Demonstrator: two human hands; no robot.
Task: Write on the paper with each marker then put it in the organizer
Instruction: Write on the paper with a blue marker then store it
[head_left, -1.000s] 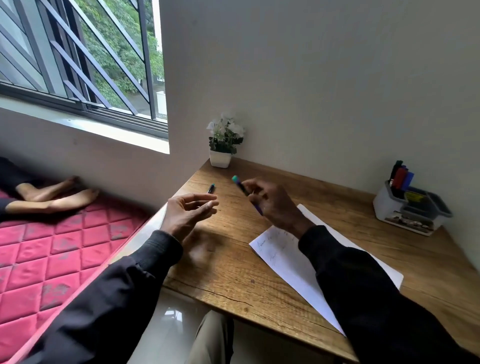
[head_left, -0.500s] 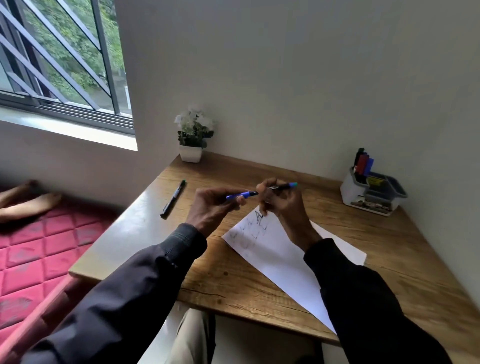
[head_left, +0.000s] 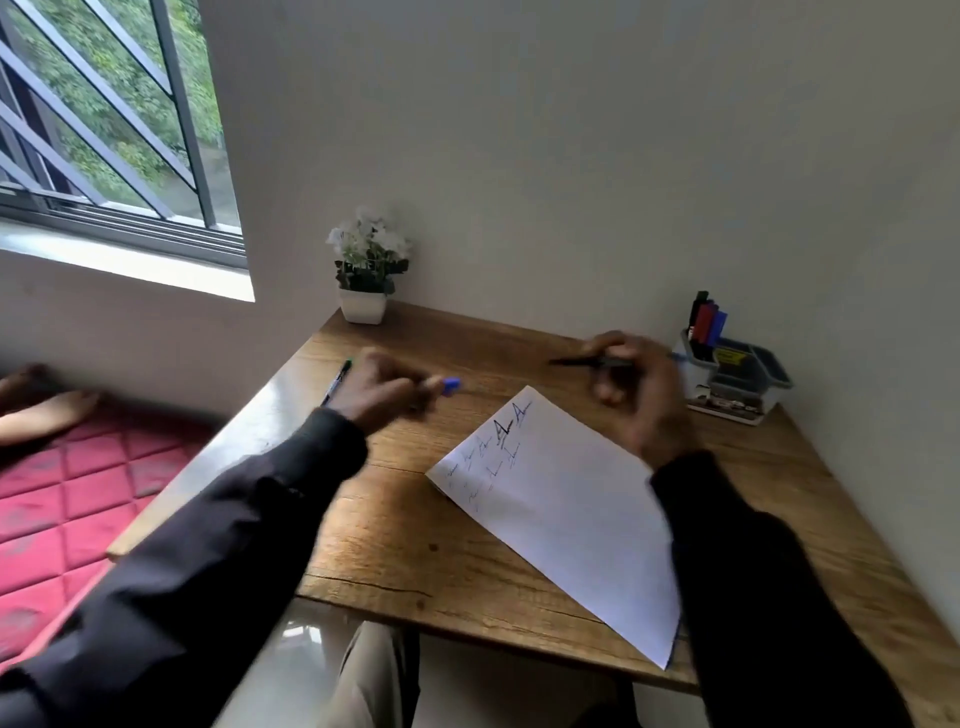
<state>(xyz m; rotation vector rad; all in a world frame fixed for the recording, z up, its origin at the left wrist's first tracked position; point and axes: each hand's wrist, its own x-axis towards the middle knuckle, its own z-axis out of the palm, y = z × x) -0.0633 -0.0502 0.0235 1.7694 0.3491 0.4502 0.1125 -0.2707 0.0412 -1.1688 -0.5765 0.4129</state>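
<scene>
- Marker (head_left: 592, 361): uncapped since half a second ago. Then both hands met at centre, pulling the cap off; now they are apart. Thin dark barrel, roughly horizontal, above the desk past the paper's 12 o'clock corner; which end is the tip is lost in blur.
- Right hand (head_left: 636, 384): wrapped round that barrel. It sits near the organizer, at the paper's 1 o'clock.
- Left hand (head_left: 382, 392): swung out toward 9 o'clock, motion-blurred, pinching the blue cap (head_left: 451, 384) at its fingertips.
- Meaning, my read: the pen is ready and the writing step for this marker comes next; stowing follows.
- Paper (head_left: 561, 499): flat white sheet, lying diagonal on the desk, with several small scribbles and two bolder marks near its far corner. Most of the sheet is blank.
- Organizer (head_left: 737, 384): white plastic with dark compartments, at 2 o'clock of the paper against the wall. Black, red and blue markers stand upright in its rear slot.
- Spare pen (head_left: 337, 379): slim and dark, on the desk at 10 o'clock, not yet used by the look of it.
- Desk (head_left: 415, 519): wood-grain top, matte, with a visible crack near the front edge.
- Potted plant (head_left: 366, 270): white flowers in a square white pot, at 11 o'clock in the corner.
</scene>
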